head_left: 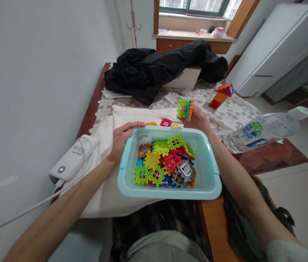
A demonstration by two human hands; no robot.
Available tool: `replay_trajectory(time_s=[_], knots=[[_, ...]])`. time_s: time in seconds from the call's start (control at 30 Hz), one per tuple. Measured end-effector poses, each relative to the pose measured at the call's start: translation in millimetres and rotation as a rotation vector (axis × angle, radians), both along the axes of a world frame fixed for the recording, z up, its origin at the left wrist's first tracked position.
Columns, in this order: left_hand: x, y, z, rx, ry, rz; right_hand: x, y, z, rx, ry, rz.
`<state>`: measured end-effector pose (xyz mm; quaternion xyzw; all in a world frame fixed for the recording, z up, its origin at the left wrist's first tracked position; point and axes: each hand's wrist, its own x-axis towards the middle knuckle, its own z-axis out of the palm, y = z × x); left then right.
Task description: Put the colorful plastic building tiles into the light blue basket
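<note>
A light blue plastic bin (pixel 126 160) is tilted toward me at the table's near edge. Inside it lie many interlocking building blocks (pixel 167 160) in green, yellow, red, orange, grey and blue, several with window grids. My left hand (pixel 122 139) grips the bin's far left rim, thumb and fingers closed around it. Beyond the far right rim, my right hand (pixel 197 118) holds a few blocks (pixel 186 109), green, blue and orange, between its fingers. More loose blocks (pixel 166 122), red, yellow and orange, lie on the white cloth just behind the bin, partly hidden by it.
An orange and red block structure (pixel 221 96) stands on the lace tablecloth to the right. A large clear bottle (pixel 263 131) stands near the table's right edge. On the left lies a white power bank (pixel 73 159) with a cable. Black cloth (pixel 154 69) covers the back.
</note>
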<state>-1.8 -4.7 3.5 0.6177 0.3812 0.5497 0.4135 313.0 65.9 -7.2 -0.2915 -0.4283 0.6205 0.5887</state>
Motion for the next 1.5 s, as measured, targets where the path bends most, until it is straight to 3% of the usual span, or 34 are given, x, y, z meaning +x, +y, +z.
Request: replay_trajectory(time_s=[0.3,0.43,0.5,0.73,0.9,1.0,1.1,1.23,1.37,1.5], knots=[[1.1,-0.4,3.6,0.004,0.016,0.011,5.1,-5.7,5.3,0.084,-0.217,0.091],[0.9,0.4,2.4,0.002,0.023,0.013,4.8,-9.1,9.3,0.218,-0.333,0.227],[1.1,0.1,2.2,-0.009,0.026,0.021,5.6,-7.9,8.1,0.273,-0.339,0.256],[1.4,-0.5,2.3,-0.012,0.000,0.006,6.6,-3.0,3.3,0.239,-0.209,0.193],[0.9,0.4,1.9,-0.014,0.016,0.010,4.3,-9.0,14.4,0.306,-0.344,0.327],[2.9,-1.3,3.0,-0.013,-0.004,0.005,5.7,-4.7,10.6,0.302,-0.386,0.169],[5.0,-3.0,4.6,-0.028,-0.032,0.013,11.5,9.2,-8.8,0.372,-0.754,-0.003],[4.7,-2.8,4.7,-0.028,-0.018,0.017,16.9,27.8,-41.7,0.632,-1.260,0.146],[3.5,-1.9,3.2,-0.032,-0.016,0.012,14.4,32.6,-52.0,0.778,-1.404,0.145],[3.9,-1.8,3.4,-0.032,-0.018,0.011,11.0,24.4,-44.4,0.776,-1.495,0.134]])
